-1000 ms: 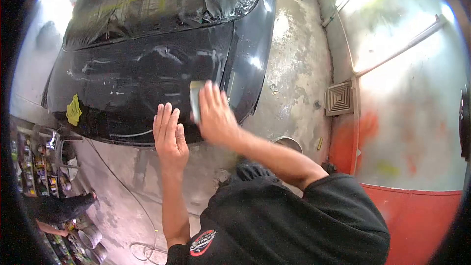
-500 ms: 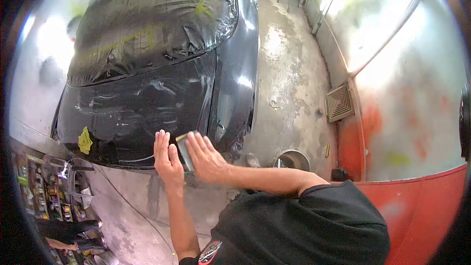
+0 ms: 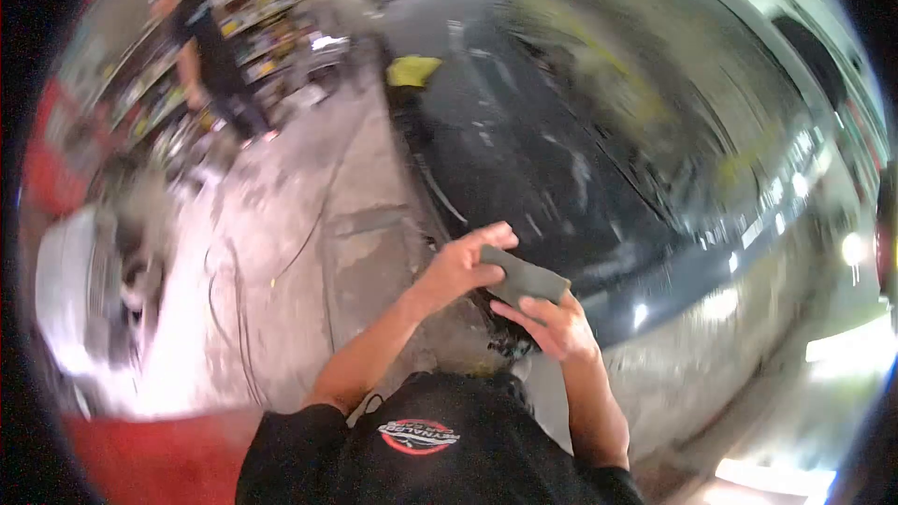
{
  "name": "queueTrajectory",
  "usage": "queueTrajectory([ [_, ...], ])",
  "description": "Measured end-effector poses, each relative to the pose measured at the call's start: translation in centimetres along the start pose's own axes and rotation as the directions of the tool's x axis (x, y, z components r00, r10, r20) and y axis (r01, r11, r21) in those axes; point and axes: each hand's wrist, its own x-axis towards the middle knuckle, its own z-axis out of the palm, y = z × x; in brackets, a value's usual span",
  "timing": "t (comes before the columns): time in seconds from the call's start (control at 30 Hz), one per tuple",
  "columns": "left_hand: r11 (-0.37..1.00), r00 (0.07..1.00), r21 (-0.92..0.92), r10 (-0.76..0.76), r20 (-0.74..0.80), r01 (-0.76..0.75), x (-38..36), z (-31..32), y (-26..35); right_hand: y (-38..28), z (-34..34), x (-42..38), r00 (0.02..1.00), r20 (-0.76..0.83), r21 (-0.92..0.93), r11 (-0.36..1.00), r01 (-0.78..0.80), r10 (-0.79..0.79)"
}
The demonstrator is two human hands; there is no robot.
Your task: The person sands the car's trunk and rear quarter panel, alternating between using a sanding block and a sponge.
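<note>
Left grip (image 3: 466, 260) and right grip (image 3: 561, 325) both clamp the grey pad (image 3: 526, 279) — apparently adjusting it, so the next move calls for a firm, flat hold

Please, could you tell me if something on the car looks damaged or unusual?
Yes. The dark car panel shows pale streaks, so its finish looks uneven. A bright yellow patch also stands out near the panel's edge; what it is, I cannot tell.
</note>
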Motion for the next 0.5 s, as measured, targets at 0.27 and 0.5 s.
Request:
queueTrajectory([
  [0.27,0.997,1.0,-0.077,0.013,0.001,-0.013,-2.5,4.0,-2.3,-3.9,-5.8,5.0,0.866,0.268,-0.221,0.902,-0.371,0.422],
  [0.5,0.981,0.943,-0.105,0.121,-0.311,-0.16,-0.5,6.1,-1.7,-6.3,-5.8,12.9,0.799,0.335,-0.523,0.804,-0.284,0.5],
])
